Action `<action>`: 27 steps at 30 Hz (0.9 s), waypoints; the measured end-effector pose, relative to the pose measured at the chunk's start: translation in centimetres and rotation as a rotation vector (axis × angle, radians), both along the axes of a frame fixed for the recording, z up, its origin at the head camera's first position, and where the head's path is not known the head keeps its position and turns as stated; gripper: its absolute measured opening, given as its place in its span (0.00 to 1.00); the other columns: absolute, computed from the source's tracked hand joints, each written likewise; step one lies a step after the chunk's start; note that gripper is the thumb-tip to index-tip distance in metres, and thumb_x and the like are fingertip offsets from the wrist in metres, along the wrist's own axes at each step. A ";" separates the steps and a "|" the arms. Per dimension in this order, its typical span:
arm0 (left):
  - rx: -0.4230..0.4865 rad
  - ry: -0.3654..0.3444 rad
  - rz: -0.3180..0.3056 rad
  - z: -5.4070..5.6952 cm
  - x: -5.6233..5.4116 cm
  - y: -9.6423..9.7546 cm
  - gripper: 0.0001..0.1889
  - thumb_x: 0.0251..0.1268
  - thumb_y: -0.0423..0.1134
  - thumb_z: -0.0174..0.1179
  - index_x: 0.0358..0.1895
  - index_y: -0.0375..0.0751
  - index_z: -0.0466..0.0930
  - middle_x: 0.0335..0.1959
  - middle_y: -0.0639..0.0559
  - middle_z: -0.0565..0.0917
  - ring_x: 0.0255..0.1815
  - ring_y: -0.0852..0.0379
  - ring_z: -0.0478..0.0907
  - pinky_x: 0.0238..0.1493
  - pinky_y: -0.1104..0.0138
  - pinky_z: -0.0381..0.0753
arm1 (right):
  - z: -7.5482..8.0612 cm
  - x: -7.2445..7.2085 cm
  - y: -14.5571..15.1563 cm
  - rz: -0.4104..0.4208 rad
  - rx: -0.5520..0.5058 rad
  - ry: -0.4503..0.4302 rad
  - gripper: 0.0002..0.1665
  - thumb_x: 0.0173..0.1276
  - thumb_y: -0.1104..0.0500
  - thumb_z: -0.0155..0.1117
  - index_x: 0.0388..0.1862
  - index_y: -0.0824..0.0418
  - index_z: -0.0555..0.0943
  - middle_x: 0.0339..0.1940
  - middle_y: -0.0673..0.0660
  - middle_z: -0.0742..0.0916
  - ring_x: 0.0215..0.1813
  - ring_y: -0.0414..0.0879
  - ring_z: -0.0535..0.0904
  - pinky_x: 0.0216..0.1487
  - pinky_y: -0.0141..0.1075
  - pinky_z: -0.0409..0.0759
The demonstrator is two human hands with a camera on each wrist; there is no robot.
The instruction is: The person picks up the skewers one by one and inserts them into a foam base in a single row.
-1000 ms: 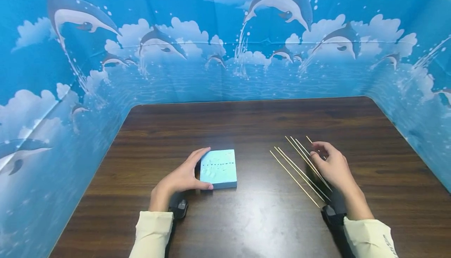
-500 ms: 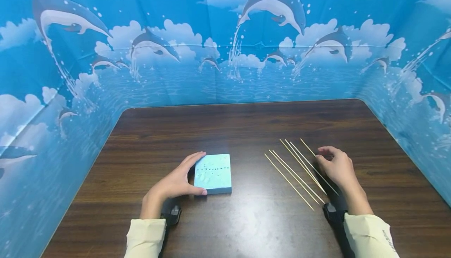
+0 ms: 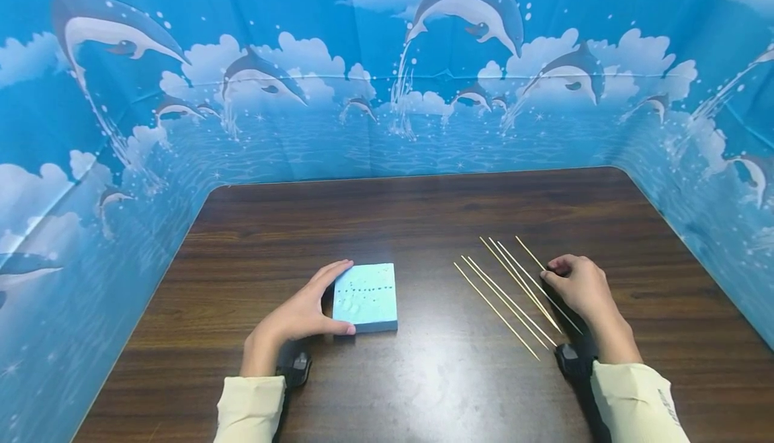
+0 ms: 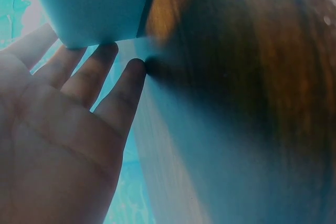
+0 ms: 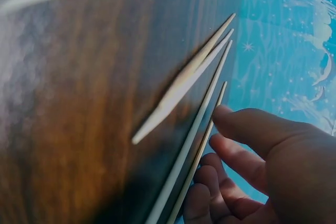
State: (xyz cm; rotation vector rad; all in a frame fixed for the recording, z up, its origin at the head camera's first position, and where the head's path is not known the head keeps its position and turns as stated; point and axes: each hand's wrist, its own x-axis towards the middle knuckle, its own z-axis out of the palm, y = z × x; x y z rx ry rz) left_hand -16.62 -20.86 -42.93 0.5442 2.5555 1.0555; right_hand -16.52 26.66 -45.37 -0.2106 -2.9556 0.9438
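Observation:
A light blue foam block (image 3: 365, 295), with a dotted row of holes across its top, lies flat on the table. My left hand (image 3: 302, 312) holds it from the left side, thumb at the near edge and fingers at the far edge. In the left wrist view several fingers of the left hand (image 4: 68, 114) reach the block's side (image 4: 94, 9). Several thin bamboo skewers (image 3: 496, 310) lie slanting on the right. My right hand (image 3: 582, 287) is at the rightmost skewer (image 3: 529, 253). In the right wrist view its thumb meets that skewer (image 5: 189, 182), with loosely bent fingers beside it.
The dark wood table (image 3: 423, 218) spreads around the block and the skewers. Behind it and along both sides hangs a blue dolphin-print cloth (image 3: 338, 140). Black straps with small devices are on both wrists.
The view has shifted slightly. My right hand has come off the skewers' upper part toward the rightmost skewer, its thumb and fingertips drawing closer together. The left hand stays on the foam block.

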 end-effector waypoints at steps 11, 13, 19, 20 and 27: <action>-0.005 0.005 -0.005 -0.1 0.0 0.0 0.57 0.45 0.55 0.78 0.79 0.52 0.52 0.79 0.44 0.52 0.78 0.38 0.51 0.67 0.36 0.60 | 0.2 0.0 0.2 -0.018 0.012 -0.072 0.16 0.70 0.54 0.62 0.32 0.67 0.85 0.34 0.63 0.88 0.39 0.59 0.79 0.40 0.50 0.72; -0.003 0.007 -0.006 -0.1 0.0 0.0 0.57 0.45 0.55 0.78 0.79 0.52 0.52 0.79 0.44 0.52 0.78 0.38 0.51 0.67 0.36 0.60 | 0.2 0.0 0.2 -0.018 0.011 -0.074 0.17 0.71 0.54 0.61 0.32 0.67 0.85 0.34 0.64 0.88 0.38 0.58 0.79 0.38 0.48 0.72; -0.008 -0.002 0.000 0.0 0.0 0.0 0.58 0.44 0.56 0.77 0.79 0.53 0.51 0.80 0.46 0.51 0.78 0.41 0.51 0.68 0.37 0.60 | 0.4 0.0 0.0 -0.047 -0.031 -0.057 0.18 0.72 0.54 0.59 0.34 0.69 0.85 0.31 0.61 0.87 0.33 0.53 0.76 0.31 0.39 0.69; -0.007 -0.006 0.003 0.0 0.0 0.0 0.58 0.44 0.56 0.78 0.79 0.54 0.51 0.80 0.47 0.51 0.78 0.41 0.51 0.68 0.37 0.60 | 0.5 0.0 -0.1 -0.054 -0.042 -0.042 0.18 0.72 0.54 0.59 0.34 0.69 0.85 0.29 0.60 0.87 0.32 0.52 0.76 0.30 0.38 0.68; -0.005 -0.006 0.001 0.0 0.0 0.0 0.58 0.45 0.56 0.77 0.79 0.54 0.51 0.80 0.46 0.51 0.78 0.40 0.51 0.68 0.37 0.60 | 2.5 -0.2 -1.2 -0.086 -0.097 0.120 0.19 0.74 0.53 0.58 0.38 0.68 0.85 0.36 0.64 0.88 0.25 0.46 0.69 0.24 0.36 0.66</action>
